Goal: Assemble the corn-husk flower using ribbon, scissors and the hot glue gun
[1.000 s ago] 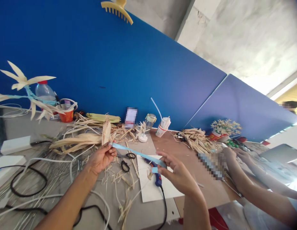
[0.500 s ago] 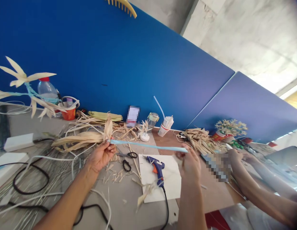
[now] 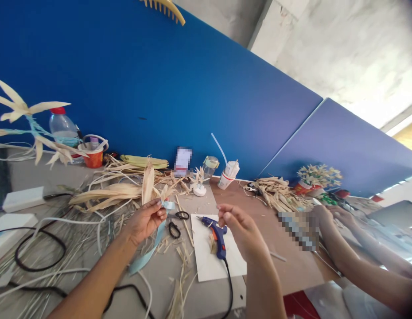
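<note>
My left hand (image 3: 144,220) pinches one end of a light blue ribbon (image 3: 149,246) against the base of a dried husk leaf (image 3: 147,184). The ribbon hangs down slack toward the table. My right hand (image 3: 241,230) hovers above the white sheet (image 3: 214,261), fingers loosely curled, with nothing visible in it. A blue and orange glue gun (image 3: 217,235) lies on that sheet just left of my right hand. Black-handled scissors (image 3: 175,223) lie between my hands.
Dried husks (image 3: 113,192) and straw litter the table. A red cup (image 3: 93,157), a water bottle (image 3: 61,126), a jar (image 3: 210,165) and a paper cup (image 3: 227,175) stand along the blue partition (image 3: 159,88). Black cables (image 3: 36,254) run at left. Another person's arms (image 3: 352,261) work at right.
My right hand has let go of the ribbon's far end and drawn back toward the middle. The ribbon, stretched taut before, now dangles from my left hand.
</note>
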Demonstrator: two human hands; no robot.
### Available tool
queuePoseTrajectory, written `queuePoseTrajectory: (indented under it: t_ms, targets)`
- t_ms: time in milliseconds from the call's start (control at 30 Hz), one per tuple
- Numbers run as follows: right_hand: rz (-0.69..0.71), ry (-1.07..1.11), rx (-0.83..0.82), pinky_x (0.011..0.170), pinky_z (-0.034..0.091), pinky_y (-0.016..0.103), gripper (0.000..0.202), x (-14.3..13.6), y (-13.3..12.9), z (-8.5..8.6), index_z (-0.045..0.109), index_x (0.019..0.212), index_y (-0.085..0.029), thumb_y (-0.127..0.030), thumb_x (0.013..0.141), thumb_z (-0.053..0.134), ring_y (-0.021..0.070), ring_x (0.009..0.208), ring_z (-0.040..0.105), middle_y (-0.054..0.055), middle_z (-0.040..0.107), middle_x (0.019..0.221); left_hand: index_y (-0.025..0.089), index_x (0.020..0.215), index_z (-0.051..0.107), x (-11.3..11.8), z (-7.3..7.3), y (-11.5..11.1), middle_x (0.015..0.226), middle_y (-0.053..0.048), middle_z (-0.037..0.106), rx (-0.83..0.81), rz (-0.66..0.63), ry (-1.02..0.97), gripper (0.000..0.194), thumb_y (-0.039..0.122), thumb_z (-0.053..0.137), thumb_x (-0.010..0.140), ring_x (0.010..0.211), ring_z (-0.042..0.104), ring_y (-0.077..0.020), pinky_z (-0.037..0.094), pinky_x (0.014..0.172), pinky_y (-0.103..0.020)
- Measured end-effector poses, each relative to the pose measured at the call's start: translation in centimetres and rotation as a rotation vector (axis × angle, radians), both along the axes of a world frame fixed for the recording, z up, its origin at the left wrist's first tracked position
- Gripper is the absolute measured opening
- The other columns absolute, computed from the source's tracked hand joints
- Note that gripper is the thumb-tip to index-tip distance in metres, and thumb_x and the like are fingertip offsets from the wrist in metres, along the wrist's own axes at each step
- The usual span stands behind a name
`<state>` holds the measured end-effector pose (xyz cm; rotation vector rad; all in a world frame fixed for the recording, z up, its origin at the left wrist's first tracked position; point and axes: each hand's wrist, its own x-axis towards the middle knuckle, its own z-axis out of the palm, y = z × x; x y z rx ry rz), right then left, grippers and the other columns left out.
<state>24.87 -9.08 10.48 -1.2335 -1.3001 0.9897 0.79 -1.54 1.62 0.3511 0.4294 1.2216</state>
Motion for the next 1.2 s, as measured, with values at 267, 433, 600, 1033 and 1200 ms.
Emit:
queuePoseTrajectory:
  t_ms: [267,433,600,1033,1200]
  targets:
    - [-0.319,-0.836,-0.326,0.059,0.038,0.028,0.030,3.4,-1.7,-6.9,0.059,0.070,-0.018,-0.041,0.082,0.045,0.0197,0.063,0.056,0.005,0.062,0.063,0.011,0.075,0.063,0.4,-0.3,0.0,0.061,-0.001,0.054,-0.054,0.005,-0.040,0.013,-0.001,0.065,0.068,0.051,0.047,-0.0076,0.040,0.047,-0.019]
    - [-0.356,-1.004,-0.470,0.057,0.035,0.027,0.036,4.2,-1.6,-9.1,0.052,0.058,-0.021,-0.046,0.082,0.042,0.0203,0.063,0.057,0.007,0.063,0.061,0.010,0.071,0.062,0.3,-0.5,0.2,0.059,0.000,0.053,-0.060,0.003,-0.044,0.011,0.001,0.066,0.067,0.051,0.048,-0.0080,0.040,0.047,-0.020]
    - [-0.327,-0.992,-0.539,0.058,0.036,0.027,0.034,3.5,-0.4,-10.1,0.054,0.060,-0.020,-0.047,0.079,0.046,0.0202,0.066,0.059,0.008,0.066,0.067,0.009,0.070,0.063,0.2,-0.6,0.3,0.059,-0.001,0.054,-0.052,0.004,-0.033,0.009,0.001,0.066,0.068,0.051,0.047,-0.0073,0.040,0.047,-0.020]
    - [-0.504,-0.475,-0.324,0.049,0.036,0.027,0.033,4.0,-0.5,-10.8,0.050,0.056,-0.020,-0.049,0.071,0.053,0.0172,0.050,0.051,0.000,0.053,0.049,0.011,0.071,0.061,0.2,-0.8,0.3,0.058,0.000,0.053,-0.051,0.005,-0.062,0.011,0.000,0.063,0.069,0.048,0.046,-0.0063,0.040,0.045,-0.019]
    - [-0.375,0.312,-0.366,0.047,0.039,0.024,0.030,4.2,-0.8,-10.4,0.052,0.072,-0.018,-0.040,0.062,0.070,0.0111,0.047,0.047,-0.004,0.052,0.054,0.010,0.068,0.060,0.2,-0.7,0.3,0.055,0.001,0.052,-0.049,0.007,-0.058,0.011,0.000,0.064,0.069,0.048,0.046,-0.0063,0.040,0.045,-0.018]
